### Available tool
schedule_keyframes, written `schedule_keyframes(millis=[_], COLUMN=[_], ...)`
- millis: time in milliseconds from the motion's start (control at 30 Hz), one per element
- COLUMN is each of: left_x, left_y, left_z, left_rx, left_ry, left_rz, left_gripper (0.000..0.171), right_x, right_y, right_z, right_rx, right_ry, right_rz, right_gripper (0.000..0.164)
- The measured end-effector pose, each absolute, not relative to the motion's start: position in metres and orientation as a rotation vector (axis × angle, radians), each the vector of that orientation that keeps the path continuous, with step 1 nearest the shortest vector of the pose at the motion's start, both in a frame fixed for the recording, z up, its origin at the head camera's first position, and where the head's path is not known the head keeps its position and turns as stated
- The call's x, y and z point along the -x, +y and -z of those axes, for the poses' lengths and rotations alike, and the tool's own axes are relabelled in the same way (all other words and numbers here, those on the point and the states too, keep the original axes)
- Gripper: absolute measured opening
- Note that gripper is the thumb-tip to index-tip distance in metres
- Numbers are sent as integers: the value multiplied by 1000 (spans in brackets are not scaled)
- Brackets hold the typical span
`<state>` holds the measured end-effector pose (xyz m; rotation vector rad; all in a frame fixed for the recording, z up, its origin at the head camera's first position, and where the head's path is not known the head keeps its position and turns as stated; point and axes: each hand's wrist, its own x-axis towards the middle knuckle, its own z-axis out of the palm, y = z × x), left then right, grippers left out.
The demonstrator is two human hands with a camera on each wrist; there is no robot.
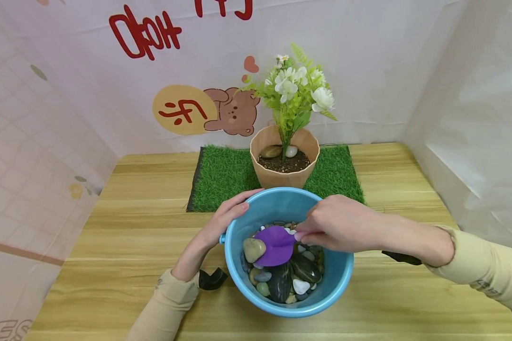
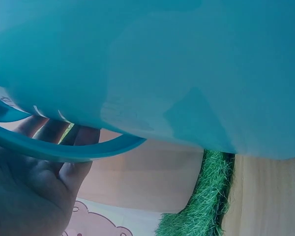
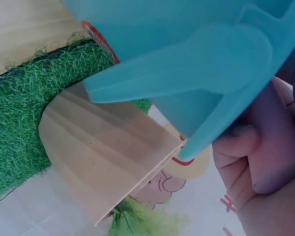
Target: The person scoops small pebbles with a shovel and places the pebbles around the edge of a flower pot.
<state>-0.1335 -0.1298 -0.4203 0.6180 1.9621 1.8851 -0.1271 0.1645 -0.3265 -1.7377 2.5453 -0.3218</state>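
Note:
A blue bucket (image 1: 288,310) with stones inside stands on the table. My right hand (image 1: 341,223) grips the pale purple handle of a toy shovel (image 1: 277,248) over the bucket's right side; the right wrist view shows the fingers curled around that handle (image 3: 275,142). The purple blade lies inside the bucket, and a tan stone (image 1: 254,249) overlaps its left edge. Against the bucket's left side rests my left hand (image 1: 222,220), its thumb at the rim. In the left wrist view its extended fingers reach behind the blue bucket handle (image 2: 73,150) to the outer wall.
Black stones (image 1: 280,282), a white stone (image 1: 300,286) and several small pebbles cover the bucket's bottom. Just behind the bucket, a peach flower pot (image 1: 277,179) with white flowers (image 1: 287,85) stands on a green turf mat (image 1: 224,175). Printed cloth hangs around the wooden table (image 1: 145,189).

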Motion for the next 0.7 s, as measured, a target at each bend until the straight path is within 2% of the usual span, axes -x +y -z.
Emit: schedule_keyframes(millis=[167,367,700], left_x=[134,134,134], left_y=[-130,-130,-130], left_z=[419,420,419], left_rx=[-634,-647,-664], left_ry=[1964,1975,1978], left_rz=[-1883,-1881,-1890], left_gripper=[58,58,58], right_x=[127,126,127], right_y=[170,177,191], right_z=[324,319,314], right_rx=[1670,1607,1579], right_ry=[2542,2563,2575], right_rz=[384,430,541], right_gripper=[11,17,17])
